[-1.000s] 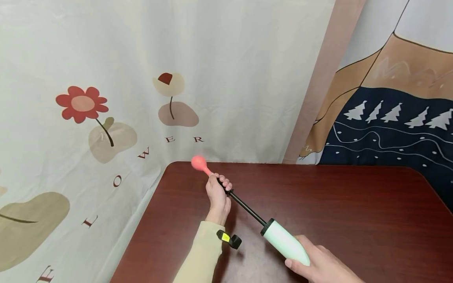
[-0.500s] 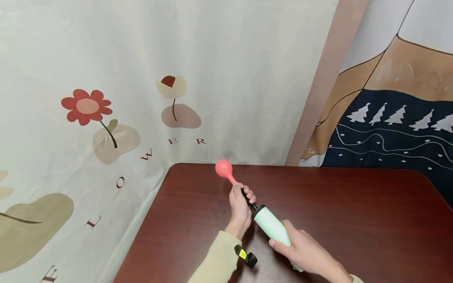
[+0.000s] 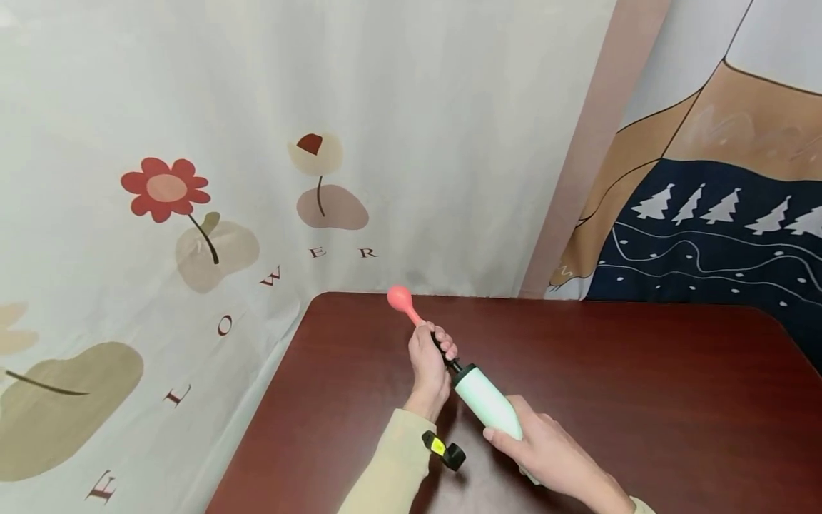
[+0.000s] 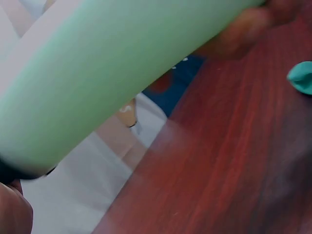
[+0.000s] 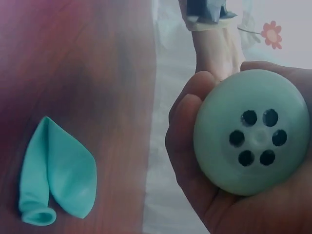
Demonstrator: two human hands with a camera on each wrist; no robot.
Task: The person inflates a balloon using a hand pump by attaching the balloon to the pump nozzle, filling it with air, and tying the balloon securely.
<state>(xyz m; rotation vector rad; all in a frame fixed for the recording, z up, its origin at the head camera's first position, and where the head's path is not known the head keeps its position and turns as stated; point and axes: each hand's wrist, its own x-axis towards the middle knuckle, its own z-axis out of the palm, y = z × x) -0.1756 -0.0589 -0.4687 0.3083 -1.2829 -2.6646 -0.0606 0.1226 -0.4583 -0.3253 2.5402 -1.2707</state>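
A mint-green hand balloon pump (image 3: 489, 403) slants between my two hands above the table. My left hand (image 3: 432, 364) grips its black front end. Out past those fingers pokes a small, round pink balloon (image 3: 400, 298), its neck running down into the grip, so where it joins the pump is hidden. Around the green body curls my right hand (image 3: 546, 442), thumb on top. The right wrist view shows the pump's rounded end with several dark holes. Only a short piece of black rod (image 3: 455, 366) shows between the left hand and the body.
A limp teal balloon (image 5: 58, 170) lies on the dark reddish wooden table (image 3: 642, 385), below the pump. Behind the table hangs a pale printed curtain (image 3: 449, 143), with a dark blue tree-patterned cloth (image 3: 713, 235) at the right.
The pump's green body has slid up the black rod toward my left hand, hiding most of the rod. My left hand and the pink balloon have shifted right overall.
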